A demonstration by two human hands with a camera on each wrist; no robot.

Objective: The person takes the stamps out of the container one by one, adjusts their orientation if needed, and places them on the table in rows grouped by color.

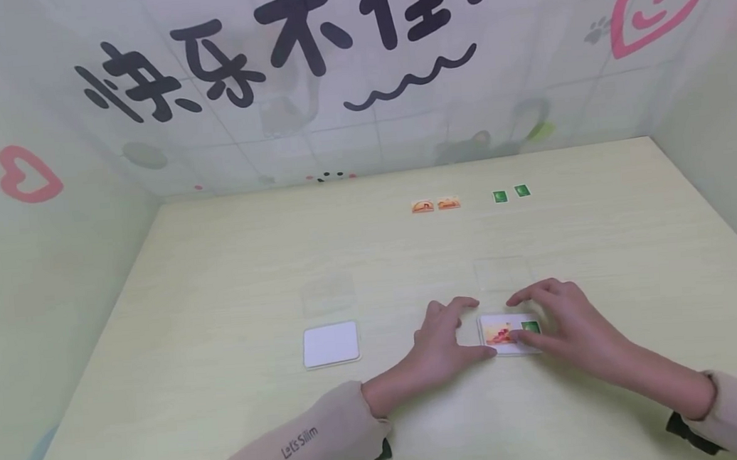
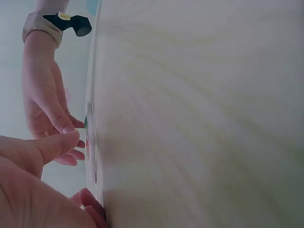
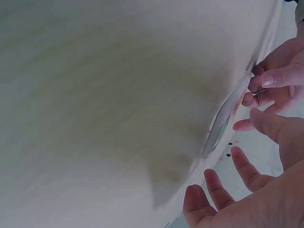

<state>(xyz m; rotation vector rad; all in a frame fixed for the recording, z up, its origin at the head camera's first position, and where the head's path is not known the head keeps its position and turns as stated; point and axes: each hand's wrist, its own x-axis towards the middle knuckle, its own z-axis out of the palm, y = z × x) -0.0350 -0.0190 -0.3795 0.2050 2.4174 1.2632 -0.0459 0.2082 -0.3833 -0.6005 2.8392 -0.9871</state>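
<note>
A white card [image 1: 509,317] lies on the table, seemingly atop a thin stack, with an orange picture piece [image 1: 496,334] and a small green piece [image 1: 531,327] on its face. My left hand [image 1: 437,350] is at the card's left side, thumb tip by its lower left corner and fingers loosely bent. From the right, my right hand [image 1: 574,322] reaches over the card, its thumb at the orange piece's right edge. In the right wrist view, the right hand [image 3: 256,190] has its fingers spread, and the card stack [image 3: 221,121] appears edge-on.
Another white card stack [image 1: 331,344] lies to the left. Two orange picture pieces [image 1: 422,206] and two green pieces [image 1: 500,196] lie farther back. Faint clear rectangles [image 1: 502,258] are behind both stacks. A printed wall [image 1: 337,147] borders the table's back.
</note>
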